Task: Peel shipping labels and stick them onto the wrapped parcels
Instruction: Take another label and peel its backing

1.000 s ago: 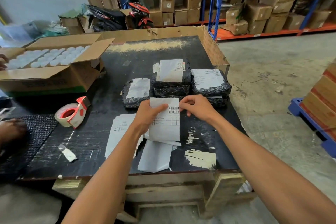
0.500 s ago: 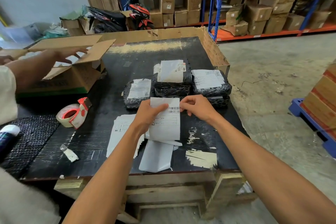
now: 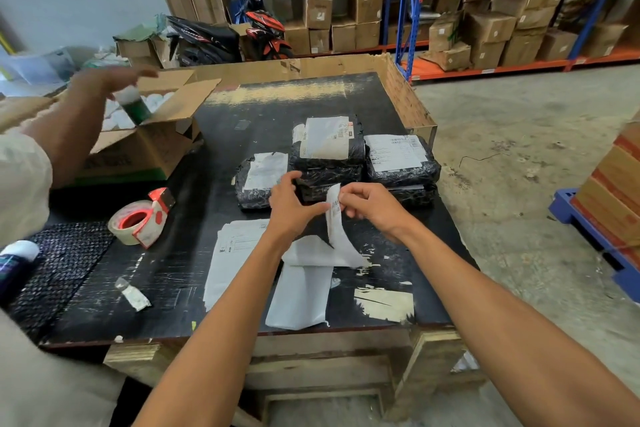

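Observation:
My right hand (image 3: 372,210) pinches the top of a white shipping label (image 3: 335,218) that curls up edge-on above the black table (image 3: 263,107). My left hand (image 3: 291,208) pinches the backing sheet (image 3: 311,253) beside it, which droops toward the table. Just beyond my hands stand three black-wrapped parcels, each with a label on top: a left parcel (image 3: 258,180), a stacked middle parcel (image 3: 329,152) and a right parcel (image 3: 401,159). A pile of labels (image 3: 232,253) lies left of my forearm, and a blank backing sheet (image 3: 299,298) lies near the table's front edge.
A tape dispenser (image 3: 142,222) sits at the left. Another person's arm (image 3: 79,107) lifts a green bottle (image 3: 133,106) from an open carton (image 3: 145,146). A black mesh mat (image 3: 59,270) covers the left edge. A blue pallet with boxes (image 3: 609,204) stands right.
The label was flat between my hands; now my right hand has pulled it up and away from the backing. The other person's arm reached into the carton and lifted a bottle out.

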Demonstrator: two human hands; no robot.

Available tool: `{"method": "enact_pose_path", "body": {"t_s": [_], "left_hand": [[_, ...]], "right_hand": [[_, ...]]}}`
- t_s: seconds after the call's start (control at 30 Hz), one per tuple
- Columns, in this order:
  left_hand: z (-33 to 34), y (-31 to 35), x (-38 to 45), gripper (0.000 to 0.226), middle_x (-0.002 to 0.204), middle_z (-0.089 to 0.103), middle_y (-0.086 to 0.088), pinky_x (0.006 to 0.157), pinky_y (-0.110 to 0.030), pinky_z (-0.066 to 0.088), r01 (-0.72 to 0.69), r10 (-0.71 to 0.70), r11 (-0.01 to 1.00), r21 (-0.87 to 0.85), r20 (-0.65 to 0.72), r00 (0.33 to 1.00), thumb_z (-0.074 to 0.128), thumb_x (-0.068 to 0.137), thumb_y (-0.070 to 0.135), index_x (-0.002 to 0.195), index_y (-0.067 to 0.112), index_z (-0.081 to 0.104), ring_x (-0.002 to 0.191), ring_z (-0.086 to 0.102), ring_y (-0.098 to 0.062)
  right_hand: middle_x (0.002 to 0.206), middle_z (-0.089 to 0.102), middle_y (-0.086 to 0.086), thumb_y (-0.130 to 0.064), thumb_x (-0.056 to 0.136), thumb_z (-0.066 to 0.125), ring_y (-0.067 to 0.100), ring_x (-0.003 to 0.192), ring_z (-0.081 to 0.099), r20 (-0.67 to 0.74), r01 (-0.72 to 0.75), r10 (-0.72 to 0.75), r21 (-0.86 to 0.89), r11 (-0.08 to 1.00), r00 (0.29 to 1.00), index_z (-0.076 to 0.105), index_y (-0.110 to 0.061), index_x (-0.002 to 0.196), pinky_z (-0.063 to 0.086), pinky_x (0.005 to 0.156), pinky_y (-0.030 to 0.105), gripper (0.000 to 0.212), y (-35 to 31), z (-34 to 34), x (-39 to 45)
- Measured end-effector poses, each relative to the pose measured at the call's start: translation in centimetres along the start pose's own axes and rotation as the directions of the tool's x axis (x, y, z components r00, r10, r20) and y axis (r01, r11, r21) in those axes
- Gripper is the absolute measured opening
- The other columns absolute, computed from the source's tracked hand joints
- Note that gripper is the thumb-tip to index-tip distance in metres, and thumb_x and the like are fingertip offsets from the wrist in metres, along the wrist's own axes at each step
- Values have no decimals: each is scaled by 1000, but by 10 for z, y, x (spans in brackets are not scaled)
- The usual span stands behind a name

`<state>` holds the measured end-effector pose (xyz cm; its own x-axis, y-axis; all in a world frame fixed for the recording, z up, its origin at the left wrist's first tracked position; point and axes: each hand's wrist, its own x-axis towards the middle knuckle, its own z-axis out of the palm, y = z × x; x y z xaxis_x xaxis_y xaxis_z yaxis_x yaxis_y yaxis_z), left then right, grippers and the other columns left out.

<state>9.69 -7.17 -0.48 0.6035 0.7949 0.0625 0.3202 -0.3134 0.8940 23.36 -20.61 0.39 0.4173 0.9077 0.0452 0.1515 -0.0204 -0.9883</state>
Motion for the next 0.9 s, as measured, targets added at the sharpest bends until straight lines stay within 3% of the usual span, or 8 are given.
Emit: {"method": "enact_pose_path", "body": {"t_s": [0.07,0.13,0.3,0.4,0.5,0.6,0.8,0.9], "left_hand": [[1,4,1,36,107,57,-5,84,-35,51,-92,90,994,-56,-40,995,80,83,18,111,24,58,90,56,-17],[-1,13,-1,5,91,67,-13,75,-34,55,-89,108,970,-225,73,991,70,93,10,95,13,66,76,65,-18],[-2,25,-3,20,92,71,-27,81,-37,63,-67,128,959,-277,211,969,73,93,13,99,-5,68,78,72,-25],[-2,26,-2,22,87,70,-20,81,-39,63,-34,97,955,-293,202,975,75,92,11,100,-8,67,76,72,-23],[-1,30,-3,15,81,72,-12,72,-29,62,-1,71,942,-335,199,977,69,95,5,100,-9,67,69,72,-14],[-1,35,-6,8,76,73,-7,69,-25,60,81,9,903,-421,208,978,64,96,1,98,-5,68,68,73,-14],[0,29,-1,5,95,77,-17,76,-31,63,295,-164,698,-652,255,953,65,95,1,93,2,70,89,76,-27],[3,25,-2,5,96,77,-16,75,-29,62,290,-178,686,-668,232,956,67,95,3,94,3,72,86,77,-24]], "right_hand": [[68,66,-4,-9,97,62,4,58,53,-23,0,-1,-42,999,1000,70,-12,81,39,57,13,18,0,2,2],[70,66,-1,-14,97,63,5,59,54,-39,3,-7,-94,996,999,71,-16,81,40,61,13,18,2,2,5],[67,64,-4,-31,100,62,1,59,55,-45,1,-9,-167,986,999,73,-8,91,42,64,10,27,5,4,5],[71,67,-3,-27,100,63,5,66,58,-46,14,-23,-199,980,999,73,-8,93,48,73,19,23,6,5,6],[79,70,10,-24,97,64,8,70,61,-64,20,-35,-225,974,997,73,-13,90,52,81,34,16,6,5,7],[72,69,1,-19,92,61,7,69,61,-111,24,-52,-243,970,992,70,-19,79,52,81,34,16,3,5,7],[77,68,-3,-16,99,54,10,71,58,-231,-105,104,9,994,967,65,-16,83,44,71,24,20,13,8,7],[91,72,-1,-27,102,56,15,85,67,-245,-100,121,99,990,962,68,-11,100,49,76,26,20,15,11,6]]}}
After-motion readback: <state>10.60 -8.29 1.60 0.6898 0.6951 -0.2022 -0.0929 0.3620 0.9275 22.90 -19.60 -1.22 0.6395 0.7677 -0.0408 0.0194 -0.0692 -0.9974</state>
